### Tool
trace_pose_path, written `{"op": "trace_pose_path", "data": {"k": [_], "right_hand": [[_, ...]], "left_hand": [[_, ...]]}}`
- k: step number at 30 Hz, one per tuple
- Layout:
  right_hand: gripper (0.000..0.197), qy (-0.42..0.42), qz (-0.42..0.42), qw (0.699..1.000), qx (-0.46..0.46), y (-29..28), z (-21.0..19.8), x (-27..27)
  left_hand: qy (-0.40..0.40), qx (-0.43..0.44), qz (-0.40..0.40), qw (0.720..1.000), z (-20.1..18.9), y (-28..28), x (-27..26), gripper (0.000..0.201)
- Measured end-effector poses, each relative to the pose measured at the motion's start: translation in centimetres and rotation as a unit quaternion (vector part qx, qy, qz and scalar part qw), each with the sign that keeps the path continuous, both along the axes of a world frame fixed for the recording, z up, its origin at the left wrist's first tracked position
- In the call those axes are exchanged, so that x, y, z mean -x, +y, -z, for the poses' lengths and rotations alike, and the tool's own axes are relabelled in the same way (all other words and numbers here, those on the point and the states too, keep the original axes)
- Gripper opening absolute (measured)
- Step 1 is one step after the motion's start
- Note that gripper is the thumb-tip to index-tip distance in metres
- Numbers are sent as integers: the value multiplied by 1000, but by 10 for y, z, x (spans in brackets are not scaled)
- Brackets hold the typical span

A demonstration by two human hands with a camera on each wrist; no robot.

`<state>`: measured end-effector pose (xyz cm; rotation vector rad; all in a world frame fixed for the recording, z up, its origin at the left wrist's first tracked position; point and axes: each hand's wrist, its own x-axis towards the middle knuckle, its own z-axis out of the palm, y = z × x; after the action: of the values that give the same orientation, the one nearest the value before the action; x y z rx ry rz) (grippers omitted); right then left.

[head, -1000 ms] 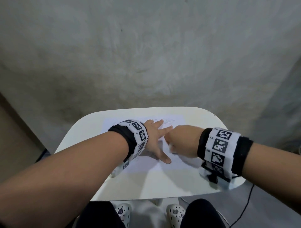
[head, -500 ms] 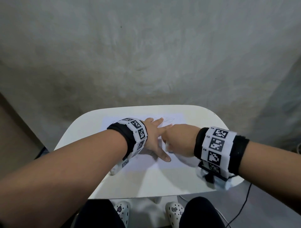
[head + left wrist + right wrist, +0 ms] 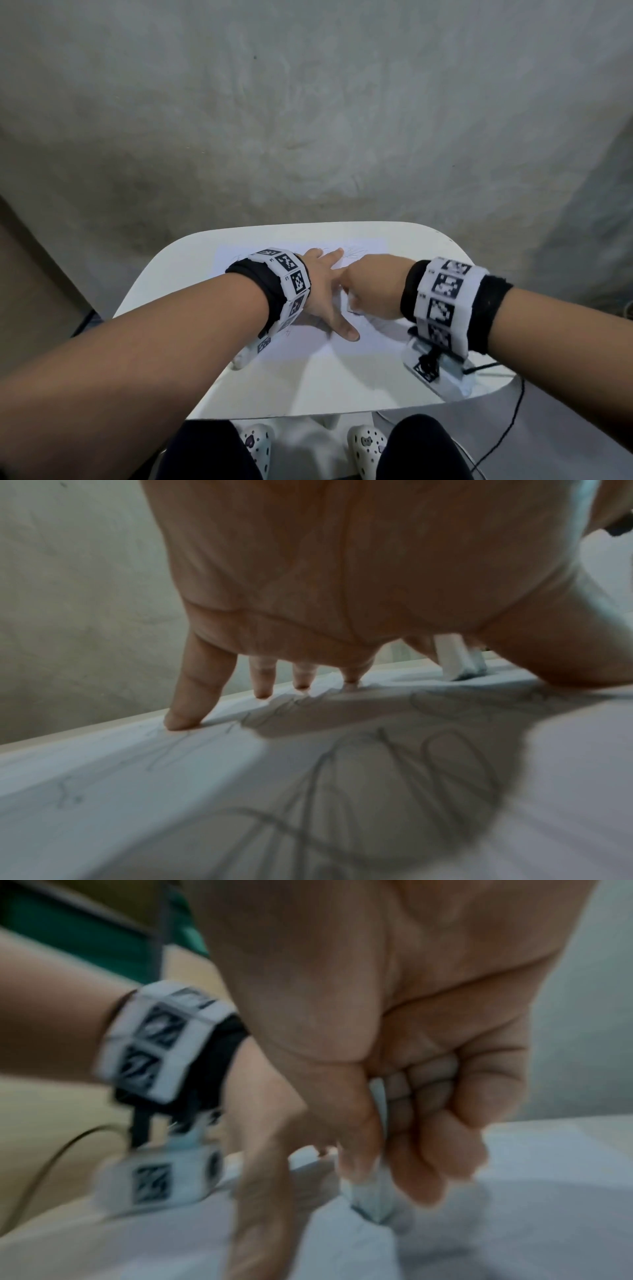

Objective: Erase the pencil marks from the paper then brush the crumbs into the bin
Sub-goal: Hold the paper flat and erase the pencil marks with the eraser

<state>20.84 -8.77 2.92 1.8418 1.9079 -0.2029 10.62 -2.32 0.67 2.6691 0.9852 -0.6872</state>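
A flat white paper with faint grey pencil marks lies mid-table, long axis parallel to the far edge. Left hand presses it, fingers spread straight. Right hand pinches a white block eraser upright, its tip on the sheet.

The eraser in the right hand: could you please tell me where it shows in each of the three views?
Head: only a white sliver of the eraser shows, at centre, under the right hand.
Left wrist: upper right, a white block standing on the paper.
Right wrist: lower centre, its tip pinched between thumb and fingers, on the paper.
Shared landmark: the left hand's thumb, beside the eraser in every view.
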Motion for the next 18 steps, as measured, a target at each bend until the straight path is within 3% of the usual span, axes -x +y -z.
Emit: {"op": "trace_pose_path", "data": {"k": [3,7,10,13,18], "right_hand": [[24,-1,30,999,-33,0,-3,-4],[21,8,-1,1000,-8,-5,1,2],[23,11,48,998,-30,-1,-3,-6],[19,14,31,999,-4,-7,0,0],[14,14,53,998,-44,-11,-3,-11]], "left_hand": [[4,-6,23,1000,8,6,-1,123],[4,0,16,1000,5,4,-1,117],[7,-11,27,1000,9,7,-2,123],[9,-8,29,1000,13,10,-2,122],[19,-7,35,999,13,14,-2,123]]}}
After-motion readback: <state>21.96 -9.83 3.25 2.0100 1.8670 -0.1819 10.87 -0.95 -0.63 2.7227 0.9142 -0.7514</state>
